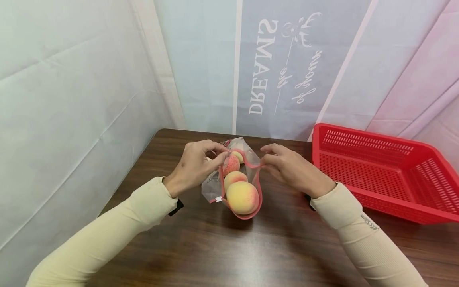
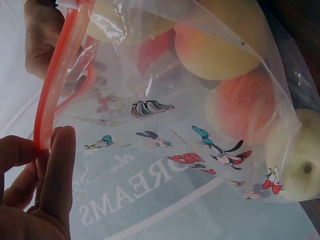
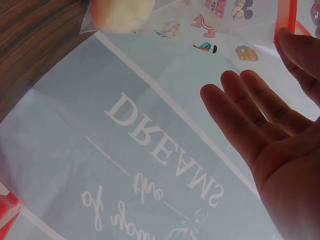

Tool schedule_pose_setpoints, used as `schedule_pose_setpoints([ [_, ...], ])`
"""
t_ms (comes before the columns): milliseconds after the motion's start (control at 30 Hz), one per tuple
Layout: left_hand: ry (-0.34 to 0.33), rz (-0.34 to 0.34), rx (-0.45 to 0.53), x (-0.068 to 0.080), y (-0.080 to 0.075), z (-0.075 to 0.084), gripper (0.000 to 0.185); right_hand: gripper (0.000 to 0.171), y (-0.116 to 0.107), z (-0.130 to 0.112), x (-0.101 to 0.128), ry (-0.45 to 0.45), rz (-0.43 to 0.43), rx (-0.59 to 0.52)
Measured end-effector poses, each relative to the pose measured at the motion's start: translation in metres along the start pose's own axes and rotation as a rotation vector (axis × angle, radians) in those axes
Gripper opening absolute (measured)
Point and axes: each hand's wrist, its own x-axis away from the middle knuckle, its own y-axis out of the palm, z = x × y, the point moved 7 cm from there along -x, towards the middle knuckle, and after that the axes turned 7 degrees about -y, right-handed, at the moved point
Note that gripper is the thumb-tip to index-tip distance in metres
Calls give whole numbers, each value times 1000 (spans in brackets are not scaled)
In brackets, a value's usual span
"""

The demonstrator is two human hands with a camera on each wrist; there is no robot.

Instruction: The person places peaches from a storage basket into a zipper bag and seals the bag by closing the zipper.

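Observation:
A clear zip bag [image 1: 213, 187] with a red zip rim and cartoon prints lies on the table, its mouth spread apart. Inside are several peaches [image 1: 242, 198], yellow with red blush, one behind another. The white zip slider [image 1: 219, 199] sits at the near left corner of the mouth. My left hand [image 1: 201, 163] pinches the left side of the red rim [image 2: 47, 110] between thumb and fingers. On the opposite side my right hand [image 1: 288, 169] pinches the rim by thumb and index finger, while its other fingers [image 3: 230, 117] extend away from the bag.
A red perforated plastic basket [image 1: 358, 203] stands at the right of the brown wooden table [image 1: 201, 247]. Behind the table hangs a printed cloth [image 1: 208, 71] with mirrored lettering, and a pale sheet [image 1: 71, 99] hangs along the left.

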Motion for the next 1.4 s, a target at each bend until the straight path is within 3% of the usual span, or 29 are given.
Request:
schedule_pose_setpoints([
  [200,3,-1,0,4,0,-3,5,13,0,0,2,5,4,1],
  [633,62,-62,-10,28,15,-7,14,12,2,1,7,16,9,-3],
  [867,24,-137,-68,49,15,-13,24,14,3,1,9,18,21,-7],
  [1067,65,-186,-159,69,15,-19,28,15,2,1,12,26,25,-11],
  [1300,154,-234,-313,90,16,-23,53,15,5,2,15,51,18,-19],
  [1400,192,-252,-390,99,18,-25,55,15,6,3,17,67,22,-20],
])
